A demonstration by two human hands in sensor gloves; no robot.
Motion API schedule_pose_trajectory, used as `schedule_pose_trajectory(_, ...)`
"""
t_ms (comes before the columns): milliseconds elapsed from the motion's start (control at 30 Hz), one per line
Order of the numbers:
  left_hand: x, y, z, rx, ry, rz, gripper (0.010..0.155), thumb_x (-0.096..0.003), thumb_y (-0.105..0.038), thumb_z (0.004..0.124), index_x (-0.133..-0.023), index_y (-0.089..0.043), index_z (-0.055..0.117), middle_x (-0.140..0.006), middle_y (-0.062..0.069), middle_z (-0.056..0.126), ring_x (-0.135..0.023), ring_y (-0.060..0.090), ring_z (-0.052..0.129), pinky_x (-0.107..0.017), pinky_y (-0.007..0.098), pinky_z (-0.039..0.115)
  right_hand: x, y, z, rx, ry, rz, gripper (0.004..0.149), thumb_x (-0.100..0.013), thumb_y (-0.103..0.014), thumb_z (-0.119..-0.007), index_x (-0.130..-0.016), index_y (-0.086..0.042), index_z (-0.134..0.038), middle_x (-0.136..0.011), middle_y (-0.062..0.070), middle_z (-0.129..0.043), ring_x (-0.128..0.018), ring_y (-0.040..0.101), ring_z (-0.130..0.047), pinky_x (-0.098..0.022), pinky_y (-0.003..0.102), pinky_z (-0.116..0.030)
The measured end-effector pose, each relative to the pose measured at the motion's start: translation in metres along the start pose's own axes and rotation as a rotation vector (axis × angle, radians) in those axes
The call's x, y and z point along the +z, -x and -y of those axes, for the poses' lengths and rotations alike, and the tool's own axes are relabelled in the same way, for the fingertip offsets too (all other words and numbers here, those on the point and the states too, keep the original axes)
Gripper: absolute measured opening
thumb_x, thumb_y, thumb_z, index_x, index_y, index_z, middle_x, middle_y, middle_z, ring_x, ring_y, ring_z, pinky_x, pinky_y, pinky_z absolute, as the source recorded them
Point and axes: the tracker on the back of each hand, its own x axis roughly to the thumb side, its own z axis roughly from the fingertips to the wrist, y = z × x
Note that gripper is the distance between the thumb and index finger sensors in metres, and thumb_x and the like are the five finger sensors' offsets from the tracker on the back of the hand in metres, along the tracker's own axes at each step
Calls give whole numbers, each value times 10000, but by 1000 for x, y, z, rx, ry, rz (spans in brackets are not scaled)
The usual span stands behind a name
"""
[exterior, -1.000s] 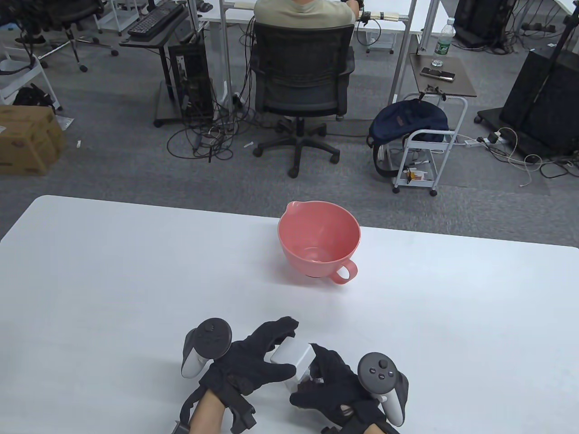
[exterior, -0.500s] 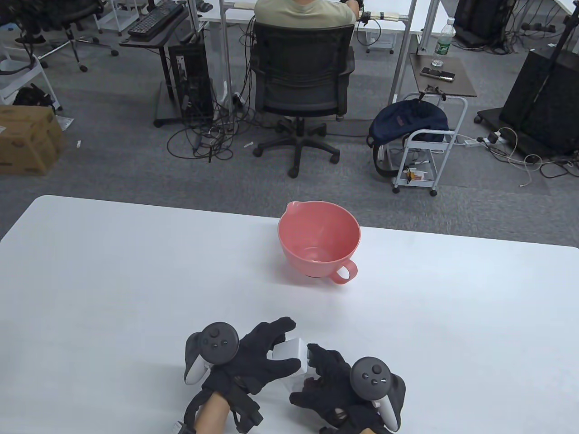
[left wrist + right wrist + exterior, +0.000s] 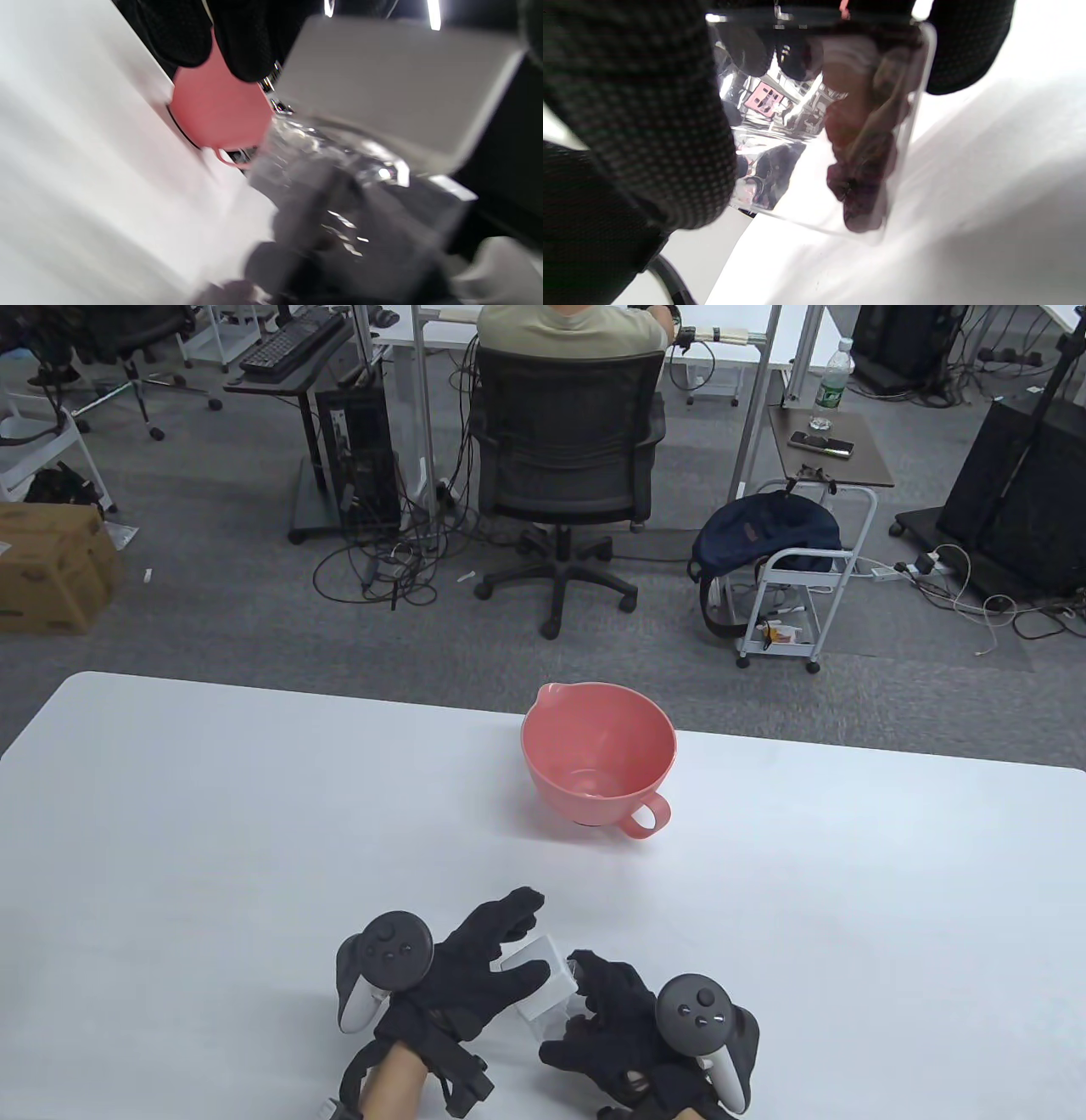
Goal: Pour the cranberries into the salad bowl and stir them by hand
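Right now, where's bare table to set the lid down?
Bare white table left of the pink bowl, and right of it to the far edge. A bare strip between bowl and hands. Crowded: near edge, where left hand and right hand grip the clear container.

The table view looks down from above the near edge of the table, facing the far office floor, and takes in both hands and the bowl. The left wrist view sits very close, tilted, low over the tabletop, facing far toward the bowl past the box lid. The right wrist view presses right up against the clear box. All three share the box; table and left wrist views share the bowl.
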Motion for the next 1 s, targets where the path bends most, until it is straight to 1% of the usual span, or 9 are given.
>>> schedule_pose_trajectory(33,0,1,-1,47,34,23,985,-349,-948,798,-1153,-513,431,-1263,-56,520,-1154,285,588,-804,563,599,0,1,0,-10,-3,-3,958,-203,-519,-1142,-998,-376,-627,-978,-14,-715,-848,319,-809,-506,539,-847)
schedule_pose_trajectory(133,-1,4,-3,100,96,55,989,-359,-910,856,-1154,-535,404,-1297,-70,458,-1196,295,503,-816,585,568,-2,3,0,-47,-18,-13,962,-202,-521,-1141,-1000,-378,-624,-980,-11,-713,-851,320,-815,-507,539,-846)
schedule_pose_trajectory(233,-1,5,-4,154,157,73,948,-411,-800,930,-1154,-542,400,-1319,-49,405,-1218,298,443,-822,599,545,-3,4,0,-72,-43,7,960,-206,-521,-1140,-1001,-377,-622,-980,-11,-713,-853,320,-814,-509,538,-845)
schedule_pose_trajectory(433,-2,6,-2,215,283,94,886,-465,-635,979,-1144,-571,413,-1335,-82,371,-1233,303,397,-830,609,521,-3,3,-1,-68,-59,19,960,-206,-522,-1139,-1001,-380,-621,-984,-12,-710,-855,319,-815,-512,538,-844)
schedule_pose_trajectory(500,-2,5,-4,198,273,97,848,-473,-589,987,-1135,-563,457,-1321,-110,440,-1213,286,501,-825,589,548,-3,4,0,-56,-60,16,954,-210,-519,-1137,-1002,-376,-624,-985,-8,-710,-857,324,-811,-513,542,-841)
schedule_pose_trajectory(567,-1,3,-6,181,254,92,793,-478,-533,999,-1116,-546,529,-1286,-130,553,-1160,259,629,-818,571,571,-3,5,1,-41,-56,15,949,-212,-516,-1137,-1000,-378,-628,-986,-11,-711,-859,323,-809,-515,541,-839)
schedule_pose_trajectory(767,0,1,-9,93,210,63,697,-474,-566,1000,-1073,-493,650,-1251,-108,618,-1095,242,708,-791,486,640,-3,5,1,-20,-37,6,946,-210,-509,-1141,-997,-376,-635,-985,-9,-713,-857,328,-809,-515,546,-835)
schedule_pose_trajectory(867,-1,-2,-10,3,174,37,641,-466,-610,977,-1035,-470,717,-1222,-134,664,-1047,218,765,-765,446,680,-3,4,0,4,-38,6,948,-209,-509,-1142,-998,-370,-636,-982,-7,-717,-855,330,-810,-514,548,-834)
schedule_pose_trajectory(1000,0,-6,-9,-78,113,33,662,-431,-684,964,-1015,-463,744,-1183,-144,717,-965,192,825,-711,373,734,-2,4,0,15,-34,9,947,-208,-507,-1143,-997,-370,-638,-983,-5,-716,-853,330,-812,-512,547,-837)
